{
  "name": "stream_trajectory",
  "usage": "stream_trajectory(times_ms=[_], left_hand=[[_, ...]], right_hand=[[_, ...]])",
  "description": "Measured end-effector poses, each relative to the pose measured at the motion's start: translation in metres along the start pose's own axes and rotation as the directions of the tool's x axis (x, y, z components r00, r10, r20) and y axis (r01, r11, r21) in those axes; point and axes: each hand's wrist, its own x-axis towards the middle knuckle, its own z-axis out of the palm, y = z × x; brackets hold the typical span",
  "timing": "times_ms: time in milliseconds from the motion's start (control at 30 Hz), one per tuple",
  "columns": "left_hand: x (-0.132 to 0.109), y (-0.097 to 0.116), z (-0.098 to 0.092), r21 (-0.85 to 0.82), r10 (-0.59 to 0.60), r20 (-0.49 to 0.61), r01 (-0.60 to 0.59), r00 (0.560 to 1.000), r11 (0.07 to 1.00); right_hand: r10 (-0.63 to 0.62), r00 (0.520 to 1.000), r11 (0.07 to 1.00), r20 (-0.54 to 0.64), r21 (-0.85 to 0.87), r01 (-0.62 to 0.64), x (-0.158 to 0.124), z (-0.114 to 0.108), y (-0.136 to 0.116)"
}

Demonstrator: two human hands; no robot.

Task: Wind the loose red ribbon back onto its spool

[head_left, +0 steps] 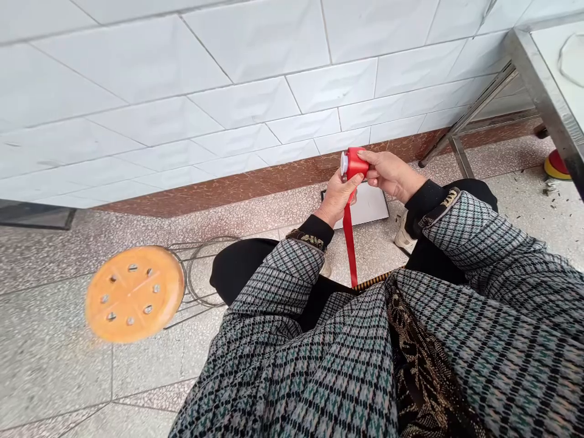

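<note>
So both hands are busy with a roll of red ribbon [357, 163], held up in front of the knees, over the floor [55, 340] and close to the wall [274, 48] as seen from up here. The left hand [340, 194] is curled around the lower left part of it, thumb laid across the red, some of its fingers hidden behind. The right hand [392, 173] has a lighter pinch going on the other side, thumb on top and fingers bent underneath, so neither one is spread open. You can see the white core [344, 163] poking out the left end of the roll. A loose tail [350, 243] of ribbon hangs from beneath the hands down toward the lap. Behind the hands there's a white, dark-edged flat thing [370, 207] on the floor, partly covered, can't tell what it is. Off to the left is a round orange stool seat [137, 292] with a ring of holes and thin metal legs. Over on the right, a metal-framed tabletop [559, 45] stands by the wall, with something red and yellow [557, 164] on the floor below.
</note>
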Motion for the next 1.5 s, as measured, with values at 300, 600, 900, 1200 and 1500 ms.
stream_trajectory(times_ms=[300, 600, 900, 1200, 1500], left_hand=[[-0.003, 0.002, 0.002, -0.004, 0.052, 0.028, -0.052, 0.998, 0.999], [-0.002, 0.005, 0.004, -0.12, -0.014, 0.001, 0.014, 1.0, 0.993], [-0.001, -0.002, 0.001, -0.017, 0.022, 0.034, -0.021, 0.999, 1.0], [-0.005, 0.004, 0.006, -0.09, -0.022, 0.007, 0.022, 1.0, 0.996], [0.001, -0.005, 0.003, -0.012, 0.005, -0.015, -0.006, 1.0, 1.0]], right_hand=[[0.139, 0.987, 0.988, 0.082, 0.055, -0.144, -0.003, -0.009, -0.021], [-0.031, 0.997, 0.999, 0.066, -0.02, 0.032, -0.006, 0.005, 0.002], [0.112, 0.993, 0.988, 0.028, 0.105, -0.114, -0.005, -0.002, -0.015], [-0.04, 0.994, 0.999, 0.101, -0.006, 0.041, -0.009, 0.001, -0.006], [-0.013, 1.0, 1.0, 0.02, 0.006, 0.013, -0.007, 0.001, -0.006]])
